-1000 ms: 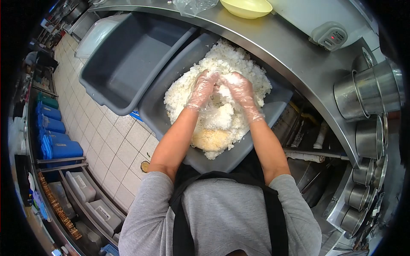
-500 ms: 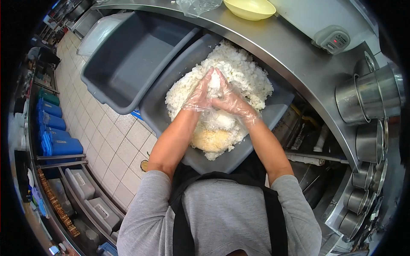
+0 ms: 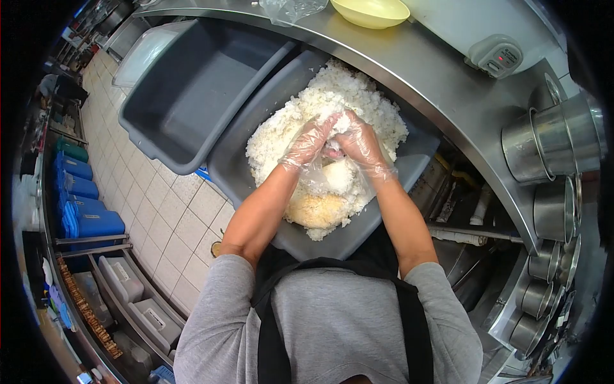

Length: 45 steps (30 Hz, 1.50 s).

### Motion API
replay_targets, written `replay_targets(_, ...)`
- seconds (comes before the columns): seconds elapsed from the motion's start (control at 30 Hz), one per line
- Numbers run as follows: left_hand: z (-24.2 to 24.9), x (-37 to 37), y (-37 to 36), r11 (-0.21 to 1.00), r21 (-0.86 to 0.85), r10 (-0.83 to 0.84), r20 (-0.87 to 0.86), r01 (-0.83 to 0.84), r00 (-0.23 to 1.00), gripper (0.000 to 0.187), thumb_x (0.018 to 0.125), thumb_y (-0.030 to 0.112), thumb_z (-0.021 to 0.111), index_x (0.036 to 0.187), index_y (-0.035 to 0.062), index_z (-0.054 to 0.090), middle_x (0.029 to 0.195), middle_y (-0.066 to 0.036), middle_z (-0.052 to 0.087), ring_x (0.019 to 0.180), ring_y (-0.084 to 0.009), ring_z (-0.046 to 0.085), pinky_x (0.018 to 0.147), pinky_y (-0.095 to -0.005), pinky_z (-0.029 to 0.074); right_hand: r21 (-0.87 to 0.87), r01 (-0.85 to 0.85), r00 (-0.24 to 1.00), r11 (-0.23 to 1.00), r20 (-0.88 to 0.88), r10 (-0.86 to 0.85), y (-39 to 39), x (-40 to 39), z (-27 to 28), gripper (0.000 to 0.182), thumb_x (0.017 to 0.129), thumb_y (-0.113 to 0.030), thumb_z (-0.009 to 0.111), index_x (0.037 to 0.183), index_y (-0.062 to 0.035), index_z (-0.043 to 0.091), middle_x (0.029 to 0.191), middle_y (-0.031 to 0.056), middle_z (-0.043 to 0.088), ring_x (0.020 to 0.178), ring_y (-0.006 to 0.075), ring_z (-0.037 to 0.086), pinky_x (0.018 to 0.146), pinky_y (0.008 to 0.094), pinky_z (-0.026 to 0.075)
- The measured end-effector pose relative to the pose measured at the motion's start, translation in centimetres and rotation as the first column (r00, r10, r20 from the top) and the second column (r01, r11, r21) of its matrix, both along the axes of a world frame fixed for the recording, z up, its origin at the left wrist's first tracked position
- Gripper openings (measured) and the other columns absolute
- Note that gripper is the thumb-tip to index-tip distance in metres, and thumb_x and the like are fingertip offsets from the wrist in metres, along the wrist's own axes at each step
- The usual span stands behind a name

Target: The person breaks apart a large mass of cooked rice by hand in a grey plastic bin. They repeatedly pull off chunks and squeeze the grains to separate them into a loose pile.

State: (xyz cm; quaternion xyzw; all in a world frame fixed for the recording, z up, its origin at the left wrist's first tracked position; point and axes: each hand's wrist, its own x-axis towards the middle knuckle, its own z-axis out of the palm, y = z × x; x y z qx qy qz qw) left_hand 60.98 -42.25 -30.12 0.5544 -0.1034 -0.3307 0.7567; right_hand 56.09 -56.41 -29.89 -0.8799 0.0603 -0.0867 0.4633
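Observation:
A large heap of cooked white rice (image 3: 275, 137) lies in a grey plastic tub (image 3: 233, 160), with a yellowish crusted patch near me. Both my hands wear clear plastic gloves and are over the middle of the heap. My left hand (image 3: 311, 142) curls around rice from the left side. From the right, my right hand (image 3: 362, 143) closes its bent fingers on the same rice. A clump of rice (image 3: 339, 120) shows between the fingertips. The palms and part of the clump are hidden.
A second grey tub (image 3: 185, 89) stands to the left, overlapping the first one's edge. Behind runs a steel counter (image 3: 441, 96) with a yellow bowl (image 3: 371, 11) and a plastic bag (image 3: 291, 9). Steel pots (image 3: 527, 144) hang at right; blue bins (image 3: 96, 221) line the left.
My hands were pressed together with straight fingers pointing away. Now the fingers are bent and the fingertips have come apart around the rice, with the right hand turned inward.

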Motion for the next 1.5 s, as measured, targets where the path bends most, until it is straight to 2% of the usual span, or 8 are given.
replay_targets(0.27, -0.6, 0.6, -0.2, 0.972, 0.069, 0.219, 0.095, -0.226, 0.971, 0.063, 0.085, 0.038, 0.064, 0.129, -0.0013, 0.043, 0.103, -0.01, 0.06, 0.082, -0.0195, 0.061, 0.054, -0.0286, 0.053, 0.554, -0.05, 0.992, 0.831, 0.127, -0.025, -0.6, 1.3, -1.7, 0.05, 0.078, 0.003, 0.065, 0.125, -0.0036, 0.048, 0.104, 0.0031, 0.062, 0.091, 0.0091, 0.057, 0.079, 0.0247, 0.048)
replay_targets(0.37, -1.8, 1.3, 0.3, 0.962, 0.11, 0.256, -0.061, -0.249, 0.965, 0.07, 0.085, 0.043, 0.063, 0.136, 0.0037, 0.035, 0.113, -0.009, 0.057, 0.105, -0.0232, 0.054, 0.086, -0.0449, 0.045, 0.667, -0.109, 0.968, 0.737, 0.24, -0.075, -0.4, 0.6, 0.8, 0.071, 0.079, 0.004, 0.067, 0.139, -0.0075, 0.032, 0.118, 0.0073, 0.055, 0.108, 0.0153, 0.053, 0.091, 0.0284, 0.044)
replay_targets(0.43, -1.1, 1.7, 0.2, 0.967, -0.232, 0.043, -0.256, -0.105, 0.966, 0.084, 0.082, 0.052, 0.062, 0.142, 0.0051, 0.025, 0.121, -0.011, 0.054, 0.118, -0.0268, 0.047, 0.099, -0.0511, 0.032, 0.657, -0.172, 0.958, 0.734, 0.284, -0.03, 0.1, 0.8, 1.3, 0.074, 0.081, -0.005, 0.066, 0.143, -0.0091, 0.026, 0.121, 0.0082, 0.054, 0.105, 0.0124, 0.054, 0.091, 0.0273, 0.045)
replay_targets(0.53, 0.7, 0.8, 0.0, 0.95, -0.248, 0.091, -0.359, -0.189, 0.929, 0.08, 0.081, 0.06, 0.057, 0.137, 0.0069, 0.034, 0.125, -0.013, 0.052, 0.124, -0.0293, 0.041, 0.1, -0.0539, 0.031, 0.425, -0.108, 0.988, 0.899, -0.055, 0.145, 1.6, -0.8, 3.6, 0.072, 0.088, -0.023, 0.056, 0.148, -0.0157, 0.017, 0.131, 0.012, 0.05, 0.113, 0.0253, 0.053, 0.098, 0.0327, 0.041)
replay_targets(0.7, -1.3, 1.3, 0.7, 0.906, -0.35, 0.087, -0.394, -0.237, 0.915, 0.037, 0.084, 0.041, 0.066, 0.103, 0.0095, 0.061, 0.096, -0.004, 0.061, 0.099, -0.0166, 0.055, 0.089, -0.0323, 0.044, 0.11, -0.386, 0.917, 0.916, 0.155, 0.368, 1.4, -0.4, 0.0, 0.064, 0.087, -0.022, 0.054, 0.144, -0.0133, 0.026, 0.094, 0.021, 0.064, 0.092, 0.0348, 0.061, 0.088, 0.039, 0.046)
replay_targets(0.77, 0.2, 0.3, 0.3, 0.895, -0.362, 0.104, -0.398, -0.261, 0.911, 0.03, 0.084, 0.032, 0.068, 0.103, 0.0095, 0.062, 0.093, -0.002, 0.063, 0.091, -0.0139, 0.057, 0.086, -0.0294, 0.044, -0.17, -0.384, 0.924, 0.908, -0.069, 0.377, 0.5, -0.5, 0.5, 0.06, 0.086, -0.019, 0.055, 0.141, -0.0124, 0.032, 0.093, 0.0259, 0.061, 0.09, 0.0363, 0.06, 0.083, 0.0406, 0.046)
replay_targets(1.1, 1.4, -1.0, -0.1, 0.998, -0.013, 0.059, -0.145, -0.062, 0.988, 0.057, 0.078, 0.043, 0.071, 0.119, 0.0056, 0.056, 0.113, -0.009, 0.059, 0.105, -0.0202, 0.054, 0.089, -0.0419, 0.042, -0.103, -0.139, 0.984, 0.985, 0.098, 0.149, 0.8, 0.0, 0.3, 0.072, 0.074, -0.011, 0.069, 0.138, -0.0136, 0.036, 0.117, 0.0208, 0.056, 0.101, 0.0374, 0.056, 0.085, 0.0401, 0.045)
replay_targets(1.5, -0.1, -0.2, -0.6, 0.985, 0.055, 0.162, 0.041, -0.164, 0.986, 0.043, 0.084, 0.041, 0.065, 0.109, 0.0068, 0.061, 0.094, -0.005, 0.063, 0.081, -0.0163, 0.06, 0.055, -0.0296, 0.055, -0.227, 0.105, 0.988, 0.968, 0.134, -0.076, 0.2, 0.3, 0.1, 0.048, 0.074, -0.011, 0.064, 0.12, -0.0174, 0.053, 0.087, 0.0184, 0.065, 0.081, 0.0391, 0.061, 0.071, 0.0444, 0.049)
